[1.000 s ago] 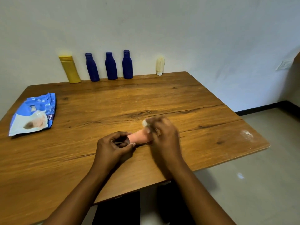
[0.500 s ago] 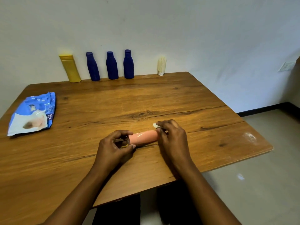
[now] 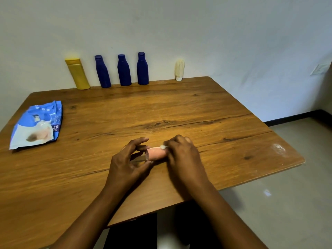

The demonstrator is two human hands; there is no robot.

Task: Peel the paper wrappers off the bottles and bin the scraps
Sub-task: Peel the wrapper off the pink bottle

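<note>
A small pink bottle (image 3: 156, 154) lies on its side near the front edge of the wooden counter (image 3: 179, 108), whose surface is warm brown with dark grain lines, knots and a whitish scuff near its right corner. The bottle is a short, smooth cylinder; only its middle shows, since both ends are covered by the hands. The left hand (image 3: 128, 163) curls loosely at the bottle's left end, its fingers (image 3: 142, 141) spread apart and the thumb near the bottle's base, though whether it actually grips the bottle cannot be told. The right hand (image 3: 183, 157) covers the bottle's right end with its fingers drawn together, pinching a small white scrap (image 3: 163, 147) just above the bottle; the scrap looks crumpled and is too small and blurred to read its texture. Along the wall at the back stand a yellow flat bottle (image 3: 77, 73), leaning slightly, three dark blue bottles (image 3: 124, 70) with rounded shoulders and narrow caps, and a small cream ribbed bottle (image 3: 179, 70) with a white base. A glossy blue and white plastic pouch (image 3: 36, 124) lies flat and wrinkled at the left of the counter. Both forearms run out of the bottom of the frame, and the space under the counter is dark.
</note>
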